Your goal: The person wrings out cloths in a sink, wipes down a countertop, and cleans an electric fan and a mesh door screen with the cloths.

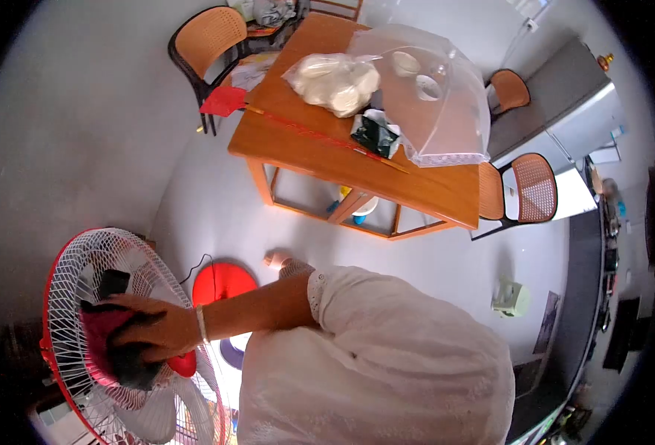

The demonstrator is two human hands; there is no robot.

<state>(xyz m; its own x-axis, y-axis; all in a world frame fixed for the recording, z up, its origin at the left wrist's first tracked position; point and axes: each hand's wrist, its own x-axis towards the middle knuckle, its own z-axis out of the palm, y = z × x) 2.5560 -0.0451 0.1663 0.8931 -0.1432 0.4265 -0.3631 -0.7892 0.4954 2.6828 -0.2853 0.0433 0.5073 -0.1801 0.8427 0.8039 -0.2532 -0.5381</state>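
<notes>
Pale floor; red-and-black cloth between fan and hand (closed round it).

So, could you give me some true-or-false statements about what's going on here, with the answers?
1. The hand holds a cloth against the fan. True.
2. White bowls sit under the see-through cover on the wooden table. True.
3. The fan stands on the wooden table. False: it is apart from it.
4. The person's sleeve is black. False: it is white.
</notes>
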